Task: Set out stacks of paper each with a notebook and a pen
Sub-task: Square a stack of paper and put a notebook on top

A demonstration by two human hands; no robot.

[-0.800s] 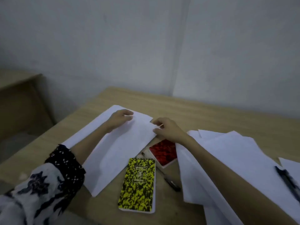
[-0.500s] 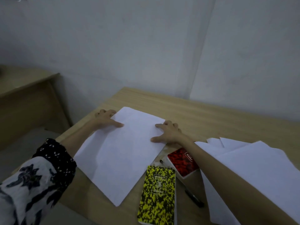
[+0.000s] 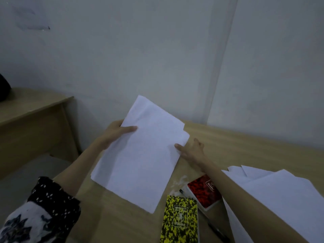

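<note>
Head view: left hand (image 3: 114, 133) and right hand (image 3: 192, 151) pinch the paper stack (image 3: 140, 155); square its edges before setting it on the counter (image 3: 245, 151).

Both hands, left (image 3: 114, 132) and right (image 3: 191, 152), hold a paper stack (image 3: 140, 155) tilted above the table (image 3: 245, 151); yellow notebook (image 3: 180, 220) lies nearby.
</note>
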